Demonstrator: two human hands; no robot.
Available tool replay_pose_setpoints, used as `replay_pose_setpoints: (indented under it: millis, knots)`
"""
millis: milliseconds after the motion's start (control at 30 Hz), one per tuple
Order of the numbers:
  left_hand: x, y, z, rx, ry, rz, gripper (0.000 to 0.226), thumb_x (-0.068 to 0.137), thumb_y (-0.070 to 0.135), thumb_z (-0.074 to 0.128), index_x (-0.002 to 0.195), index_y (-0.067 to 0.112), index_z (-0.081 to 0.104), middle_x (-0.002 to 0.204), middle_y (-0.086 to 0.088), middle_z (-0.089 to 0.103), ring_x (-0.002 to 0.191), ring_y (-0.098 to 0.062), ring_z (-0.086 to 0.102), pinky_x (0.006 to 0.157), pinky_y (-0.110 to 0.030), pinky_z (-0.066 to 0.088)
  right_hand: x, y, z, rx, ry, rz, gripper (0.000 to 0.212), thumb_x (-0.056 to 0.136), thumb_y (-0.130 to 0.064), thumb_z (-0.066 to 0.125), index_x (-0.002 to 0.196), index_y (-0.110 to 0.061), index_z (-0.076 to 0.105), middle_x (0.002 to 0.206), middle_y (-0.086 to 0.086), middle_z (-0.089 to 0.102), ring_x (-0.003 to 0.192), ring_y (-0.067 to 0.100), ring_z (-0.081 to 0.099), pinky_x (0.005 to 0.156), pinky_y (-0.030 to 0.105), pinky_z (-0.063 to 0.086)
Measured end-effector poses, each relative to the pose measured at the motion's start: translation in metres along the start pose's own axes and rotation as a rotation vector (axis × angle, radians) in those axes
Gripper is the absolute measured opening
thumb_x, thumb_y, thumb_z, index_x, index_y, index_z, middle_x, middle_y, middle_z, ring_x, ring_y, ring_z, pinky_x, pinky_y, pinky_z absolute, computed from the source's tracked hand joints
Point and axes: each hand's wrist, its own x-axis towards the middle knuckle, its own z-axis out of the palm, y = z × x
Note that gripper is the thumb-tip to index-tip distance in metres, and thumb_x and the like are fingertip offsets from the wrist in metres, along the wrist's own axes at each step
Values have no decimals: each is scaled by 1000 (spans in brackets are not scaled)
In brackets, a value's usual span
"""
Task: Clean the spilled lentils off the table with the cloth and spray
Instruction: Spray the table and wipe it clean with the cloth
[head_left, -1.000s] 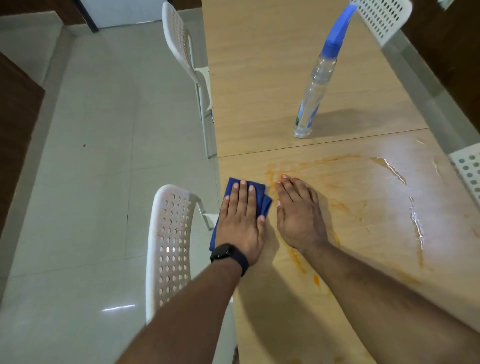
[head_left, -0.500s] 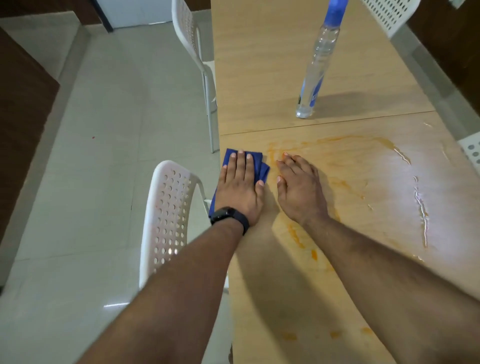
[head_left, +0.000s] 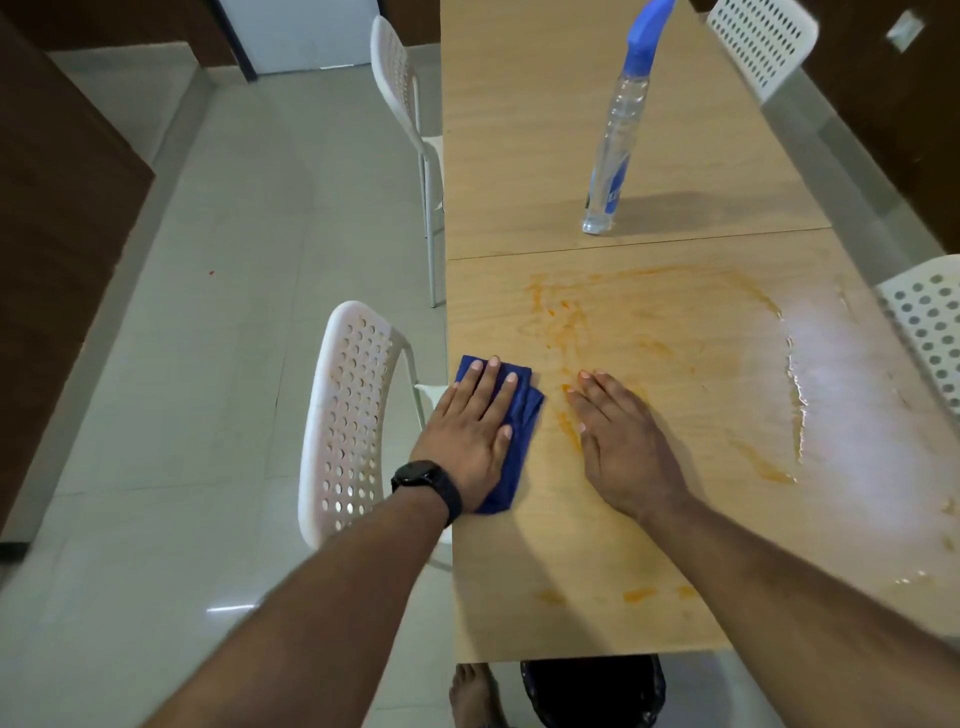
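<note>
Nearest me, orange smears dot the light wooden worktop (head_left: 597, 545) close to its near edge. My left hand (head_left: 467, 431) lies flat with straight fingers on the folded dark blue cloth (head_left: 519, 431), right at the left edge beside the white perforated plastic chair (head_left: 348, 415). My right hand (head_left: 623, 441) rests flat and spread on the bare wood just beside the cloth, holding nothing. Beyond both, the smeared orange lentil residue (head_left: 571, 322) spreads toward the far seam, with a wet sheen near the right edge. To wipe well, I judge I should keep even pressure and pull strokes inward from the rim, refolding when soiled. Farther, past the seam, the clear spray bottle with blue nozzle (head_left: 613, 140) stands upright.
</note>
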Motion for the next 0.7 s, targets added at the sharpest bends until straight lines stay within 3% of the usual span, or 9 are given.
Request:
replay_pose_setpoints:
  millis: [167, 333, 600, 700]
  knots:
    - [48, 16, 4, -35, 97, -204, 65, 106, 42, 12, 167, 21, 0, 175, -3, -7, 161, -20, -10, 131, -43, 2, 1, -1, 4, -76, -2, -2, 58, 101, -28, 36, 157, -21, 46, 167, 1, 38, 157, 17, 24, 127, 41, 25]
    - [104, 16, -2, -52, 71, -288, 66, 107, 40, 15, 167, 18, 0, 175, -6, -6, 161, -22, -7, 131, -43, -1, 3, 3, 3, -107, -7, 1, 55, 106, -32, 33, 160, -24, 41, 169, -1, 32, 159, 15, 19, 129, 37, 17]
    - [-47, 62, 19, -72, 36, -266, 66, 106, 40, 11, 166, 19, -7, 173, -2, -16, 158, -18, -20, 130, -42, -5, 1, -8, -8, -104, -71, 41, 60, 105, -39, 23, 162, -26, 35, 171, -1, 29, 159, 15, 17, 129, 40, 19]
    - [-53, 56, 22, -64, 49, -274, 67, 106, 43, 12, 166, 20, -6, 174, -1, -15, 159, -17, -19, 130, -42, -1, 2, -8, -6, -120, -64, 44, 59, 108, -45, 22, 163, -27, 32, 172, -2, 25, 160, 14, 13, 130, 40, 17]
